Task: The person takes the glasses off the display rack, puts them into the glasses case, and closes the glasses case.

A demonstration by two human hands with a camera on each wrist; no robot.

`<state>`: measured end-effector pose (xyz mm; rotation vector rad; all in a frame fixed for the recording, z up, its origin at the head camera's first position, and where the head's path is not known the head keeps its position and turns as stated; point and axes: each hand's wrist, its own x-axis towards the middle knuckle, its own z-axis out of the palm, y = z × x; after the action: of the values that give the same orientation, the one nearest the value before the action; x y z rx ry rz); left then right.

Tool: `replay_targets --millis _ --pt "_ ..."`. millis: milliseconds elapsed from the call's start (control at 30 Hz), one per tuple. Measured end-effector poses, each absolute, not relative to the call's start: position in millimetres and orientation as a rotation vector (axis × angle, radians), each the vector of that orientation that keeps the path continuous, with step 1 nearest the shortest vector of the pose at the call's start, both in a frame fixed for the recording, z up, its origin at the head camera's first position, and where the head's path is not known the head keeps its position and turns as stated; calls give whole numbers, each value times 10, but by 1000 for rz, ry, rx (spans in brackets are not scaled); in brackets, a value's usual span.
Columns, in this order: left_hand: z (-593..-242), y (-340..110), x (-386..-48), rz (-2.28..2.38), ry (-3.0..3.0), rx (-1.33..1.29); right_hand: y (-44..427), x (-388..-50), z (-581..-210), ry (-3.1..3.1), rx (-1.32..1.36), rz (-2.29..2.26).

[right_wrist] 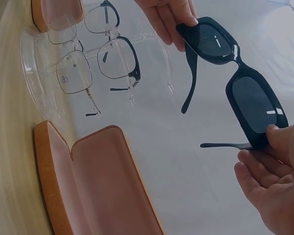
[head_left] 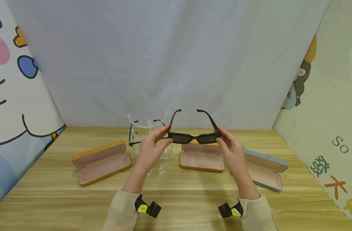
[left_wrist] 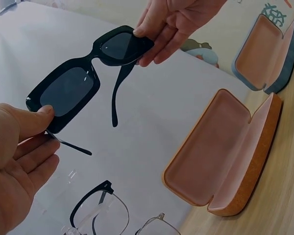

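Note:
A pair of black sunglasses (head_left: 194,138) with dark lenses is held up in the air, its temples unfolded and pointing away. My left hand (head_left: 153,146) pinches the left end of the frame between thumb and fingers. At the opposite end, my right hand (head_left: 232,150) pinches the frame the same way. Behind the left hand stands a clear display stand (head_left: 157,168) bearing black half-rim glasses (head_left: 132,143) and thin metal-rimmed glasses (head_left: 166,154), partly hidden by that hand. Below the sunglasses lies an open orange glasses case (head_left: 201,161) with pink lining.
Another open orange case (head_left: 103,165) lies at the left of the wooden table (head_left: 190,205). An open blue case (head_left: 266,173) lies on the right, partly behind the right hand. A pale curtain (head_left: 176,64) hangs behind the table, with printed cloths at both sides.

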<state>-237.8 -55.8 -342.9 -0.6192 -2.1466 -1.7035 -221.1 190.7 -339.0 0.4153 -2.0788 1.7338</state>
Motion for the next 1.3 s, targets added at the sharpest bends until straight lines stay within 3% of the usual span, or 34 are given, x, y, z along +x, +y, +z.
replay_targets --millis 1300 --pt "-3395 -614 -2336 -1804 -2187 -608 1981 -2154 -3369 -2093 676 1775"
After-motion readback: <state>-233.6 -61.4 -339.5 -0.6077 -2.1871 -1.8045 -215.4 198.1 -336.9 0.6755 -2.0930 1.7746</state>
